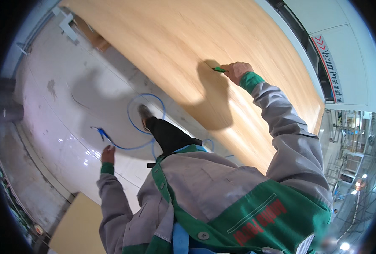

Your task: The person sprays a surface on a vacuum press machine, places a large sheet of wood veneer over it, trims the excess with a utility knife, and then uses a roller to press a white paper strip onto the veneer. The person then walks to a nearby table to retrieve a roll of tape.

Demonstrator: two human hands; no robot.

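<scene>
My right hand (236, 71) reaches out over a large light wooden panel (175, 46) and is closed on a small green tool (218, 69) whose tip rests on the panel's surface. My left hand (108, 154) hangs at my side above the floor, fingers loosely curled, holding nothing that I can see. It is near a blue hose (133, 122) that loops across the floor and ends in a blue nozzle (100, 132). My grey and green jacket fills the lower middle of the view, and one dark trouser leg with a shoe (145, 114) stands inside the hose loop.
The glossy white floor (61, 106) lies left of the panel. A white machine housing (348, 51) runs along the panel's far right side. Another pale board (78, 224) lies at lower left. Metal racks and lights (353, 165) show at the right.
</scene>
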